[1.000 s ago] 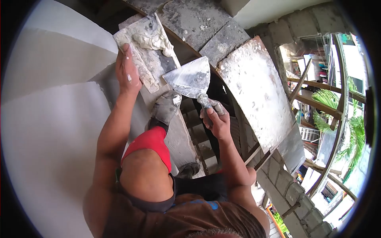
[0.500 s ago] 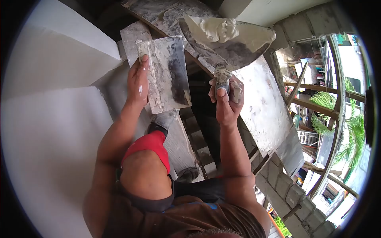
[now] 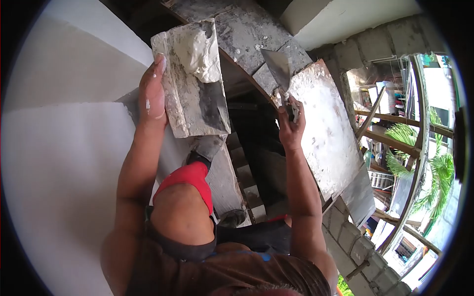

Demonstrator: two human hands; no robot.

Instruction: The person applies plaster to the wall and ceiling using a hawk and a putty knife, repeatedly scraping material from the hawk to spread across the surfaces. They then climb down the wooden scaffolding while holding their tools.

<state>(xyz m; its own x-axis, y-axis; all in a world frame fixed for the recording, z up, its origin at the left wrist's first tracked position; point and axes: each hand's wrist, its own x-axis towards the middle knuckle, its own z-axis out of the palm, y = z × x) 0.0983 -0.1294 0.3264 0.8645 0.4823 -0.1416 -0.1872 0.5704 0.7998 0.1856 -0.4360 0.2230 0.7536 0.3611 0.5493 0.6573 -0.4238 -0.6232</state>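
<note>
My left hand (image 3: 153,91) is closed on the left edge of a flat rectangular plaster hawk (image 3: 213,106). A thick heap of wet white plaster (image 3: 203,56) lies on its upper part, while a dark smooth patch shows lower right. My right hand (image 3: 292,123) grips the handle of a wide putty knife (image 3: 279,67), held to the right of the hawk and apart from it. The knife's blade is tilted, points up and away, and looks mostly bare. White smears mark the left fingers and wrist.
Plaster-spotted planks (image 3: 242,29) run across the top, with a pale board (image 3: 321,128) at right. A dark gap opens between the planks. A shoe (image 3: 205,148) rests on a lower plank. White walls (image 3: 64,163) stand left; a block wall (image 3: 345,237) and window opening are right.
Plaster has passed from the putty knife onto the hawk. The knife has turned and moved slightly right. My left hand has shifted the hawk a little up and left.
</note>
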